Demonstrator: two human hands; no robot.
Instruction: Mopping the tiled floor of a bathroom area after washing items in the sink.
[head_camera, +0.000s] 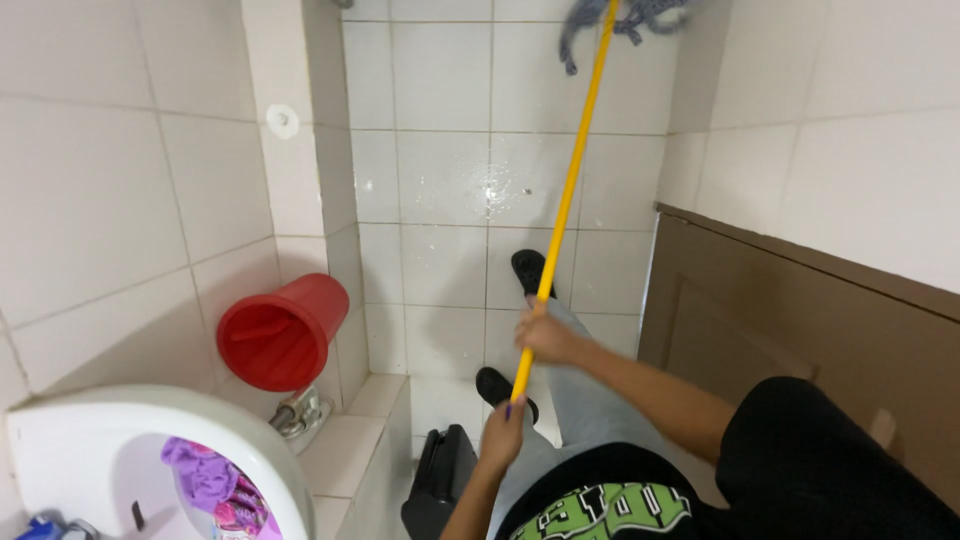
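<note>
We note both hands, right (548, 338) and left (505, 418), clamped tight on mop handle (570, 180); wet floor (440, 190) w/ slip risk, likely.

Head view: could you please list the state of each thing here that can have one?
Mop: head on the wet floor, yellow handle tilted.
Right hand: fingers closed around the handle.
Left hand: gripping the handle's end.
Red bucket: tipped on its side.
Brown door: open.

The person wears a black T-shirt (800, 470) with a green-and-white print, and light grey trousers (585, 400). Black shoes (528, 268) show beyond the trousers; the forearms are bare.
</note>
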